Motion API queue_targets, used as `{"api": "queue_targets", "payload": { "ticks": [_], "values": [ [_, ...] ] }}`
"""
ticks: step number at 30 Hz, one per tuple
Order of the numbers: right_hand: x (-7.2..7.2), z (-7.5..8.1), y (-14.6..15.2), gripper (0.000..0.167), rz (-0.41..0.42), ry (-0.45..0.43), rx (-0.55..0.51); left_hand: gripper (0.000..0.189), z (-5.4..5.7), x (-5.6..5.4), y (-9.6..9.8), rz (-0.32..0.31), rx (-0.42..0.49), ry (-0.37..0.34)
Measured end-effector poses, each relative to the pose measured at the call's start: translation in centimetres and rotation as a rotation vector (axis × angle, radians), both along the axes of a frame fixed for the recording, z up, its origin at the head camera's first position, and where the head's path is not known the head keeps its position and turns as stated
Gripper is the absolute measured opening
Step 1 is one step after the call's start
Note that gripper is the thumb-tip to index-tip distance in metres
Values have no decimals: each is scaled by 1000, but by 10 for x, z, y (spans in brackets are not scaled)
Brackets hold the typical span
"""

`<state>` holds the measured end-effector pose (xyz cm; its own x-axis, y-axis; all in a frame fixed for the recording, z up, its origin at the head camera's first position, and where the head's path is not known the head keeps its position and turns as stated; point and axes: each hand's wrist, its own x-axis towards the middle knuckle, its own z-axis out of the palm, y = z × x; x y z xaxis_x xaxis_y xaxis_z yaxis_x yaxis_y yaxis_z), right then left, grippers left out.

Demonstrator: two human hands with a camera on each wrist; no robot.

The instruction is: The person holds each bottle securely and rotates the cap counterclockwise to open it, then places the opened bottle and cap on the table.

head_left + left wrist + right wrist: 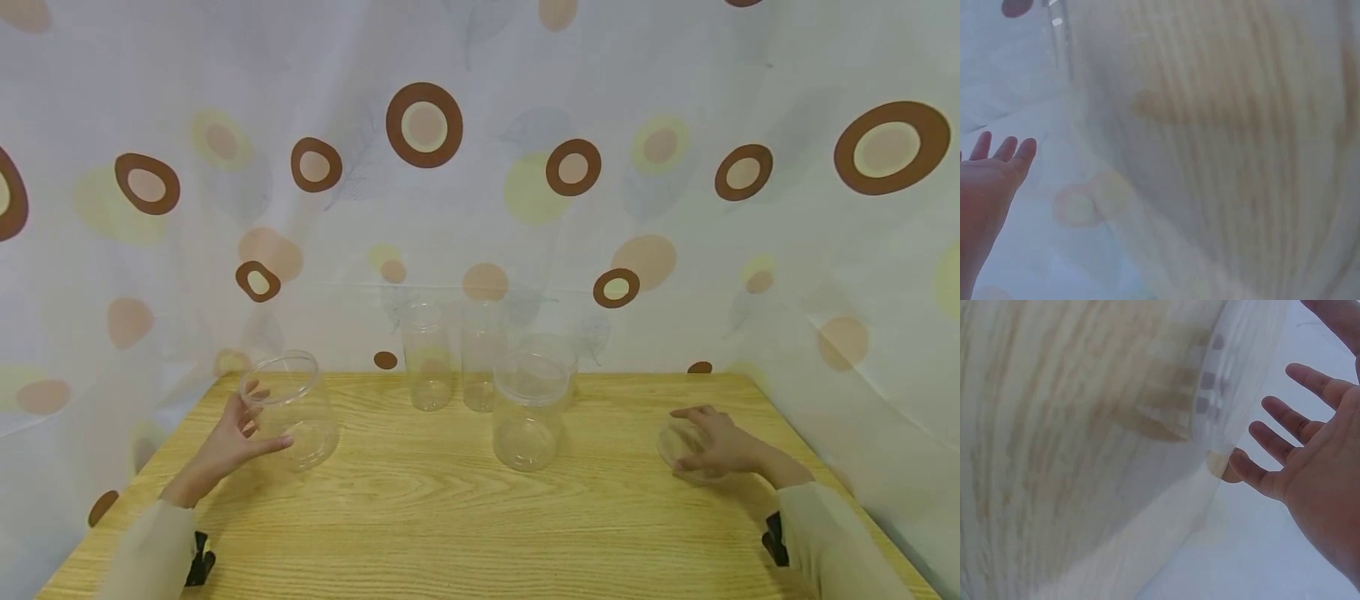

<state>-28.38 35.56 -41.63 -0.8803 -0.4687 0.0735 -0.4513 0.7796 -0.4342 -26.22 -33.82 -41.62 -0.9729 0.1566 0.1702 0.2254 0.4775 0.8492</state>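
Note:
On the left, a wide clear jar [318,421] leans toward my left hand [240,429]. That hand is spread beside it, thumb extended along the near side and fingers on the far left side. In the left wrist view the fingers [1022,156] are straight, with a gap to the clear wall. At the right, my right hand [716,442] spans a low clear container [670,450], thumb near its front and fingers above and behind it. The right wrist view has the fingers [1272,444] apart and loosely bent, close to the container's clear rim [1204,394].
A wide clear jar [527,437] stands mid-table, with another [570,354] partly hidden behind it. Two tall clear cylinders [427,358] stand toward the back of the wooden table [420,533]. A patterned curtain [480,225] hangs at the back and sides.

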Motion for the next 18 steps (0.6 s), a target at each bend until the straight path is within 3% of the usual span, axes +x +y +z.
{"api": "queue_targets", "payload": {
  "ticks": [4,9,18],
  "values": [
    [-1,11,-2,76,-8,2,-3,103,13,4,-3,9,-10,20],
    [-3,27,-7,76,-17,40,-14,100,39,9,-1,17,-26,85],
    [-4,61,-30,69,5,147,-62,93,86,14,25,29,-113,260]
  ]
}}
